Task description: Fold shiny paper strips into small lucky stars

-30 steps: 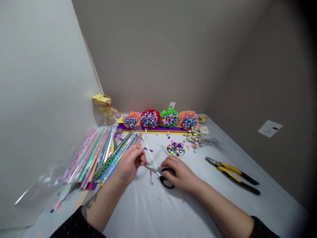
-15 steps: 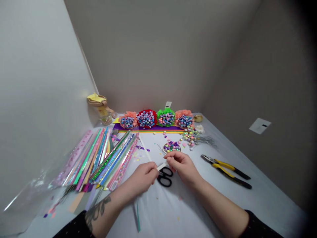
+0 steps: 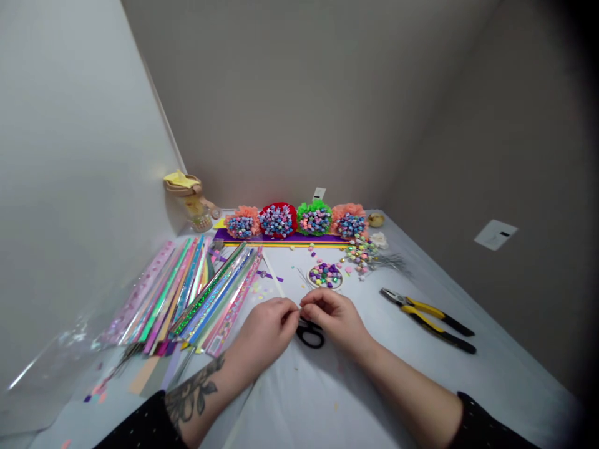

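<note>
My left hand [image 3: 271, 327] and my right hand [image 3: 334, 318] meet fingertip to fingertip over the table, both closed in a pinch. Between them is a narrow white paper strip, now almost wholly covered by the fingers. Under the fingertips lie black-handled scissors [image 3: 311, 337], their blades hidden. Just beyond my right hand sits a round dish of small folded paper stars [image 3: 326, 274] in purple, pink, green and yellow. A pale strip [image 3: 273, 272] lies on the table behind my left hand. Another thin pale strip [image 3: 238, 425] shows below my left wrist.
Packs of coloured and glittery paper strips [image 3: 210, 296] spread out at left. Pliers with yellow-black handles [image 3: 428, 319] lie at right. Along the back stand several star-filled paper flowers [image 3: 314, 219]. Loose stars [image 3: 361, 254] and thin wires [image 3: 393, 263] lie at back right; a jar [image 3: 201, 222] stands back left.
My hands have come together, so the white strip stretched between them is now mostly hidden. My left hand has turned, showing more of its back. The scissors are more covered.
</note>
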Tool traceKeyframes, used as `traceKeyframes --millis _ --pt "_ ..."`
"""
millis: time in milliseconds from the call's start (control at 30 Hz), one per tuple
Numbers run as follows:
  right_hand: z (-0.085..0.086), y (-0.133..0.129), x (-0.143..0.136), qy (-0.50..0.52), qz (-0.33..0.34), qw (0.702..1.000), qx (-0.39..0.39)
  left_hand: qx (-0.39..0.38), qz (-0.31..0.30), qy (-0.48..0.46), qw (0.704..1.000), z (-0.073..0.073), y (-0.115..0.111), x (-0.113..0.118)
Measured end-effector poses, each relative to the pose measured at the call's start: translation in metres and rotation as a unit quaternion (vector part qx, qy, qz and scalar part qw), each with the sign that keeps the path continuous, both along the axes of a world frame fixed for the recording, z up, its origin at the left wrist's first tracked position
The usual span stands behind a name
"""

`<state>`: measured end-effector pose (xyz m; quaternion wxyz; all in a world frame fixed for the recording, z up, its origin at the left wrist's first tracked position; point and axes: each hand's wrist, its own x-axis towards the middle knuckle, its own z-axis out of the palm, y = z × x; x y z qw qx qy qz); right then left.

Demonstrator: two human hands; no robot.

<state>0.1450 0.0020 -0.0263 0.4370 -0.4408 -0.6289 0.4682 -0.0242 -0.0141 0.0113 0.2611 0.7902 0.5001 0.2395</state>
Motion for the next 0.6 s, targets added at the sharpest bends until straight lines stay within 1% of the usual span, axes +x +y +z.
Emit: traceKeyframes --millis 33,100,167,233,300,367,433,600 --pt "0.001 0.0 0.001 -0.019 -0.01 0.999 0.034 0.023 0.001 0.035 0.999 0.0 0.0 -0.001" --pt "0.003 -0.001 0.003 -0.077 -0.041 0.986 0.144 0.072 0.001 0.109 0.991 -0.001 0.001 -0.003" --pt "0.003 -0.002 0.006 -0.145 -0.057 0.952 0.265 0.11 -0.007 0.176 0.978 -0.003 0.001 -0.004" --pt "0.002 -0.001 0.006 -0.211 -0.052 0.915 0.339 0.131 -0.012 0.228 0.965 -0.004 0.001 -0.003" --pt "0.0 0.0 0.005 -0.278 -0.04 0.888 0.364 0.14 -0.019 0.265 0.954 -0.005 0.0 -0.002" --pt "-0.001 0.001 0.003 -0.336 -0.031 0.868 0.364 0.142 -0.024 0.288 0.947 -0.005 -0.001 0.0" --pt "-0.001 0.002 0.0 -0.379 -0.025 0.852 0.361 0.144 -0.025 0.301 0.942 -0.005 -0.001 0.001" --pt "-0.002 0.003 -0.006 -0.449 -0.032 0.821 0.351 0.161 -0.027 0.319 0.934 -0.003 -0.003 0.002"
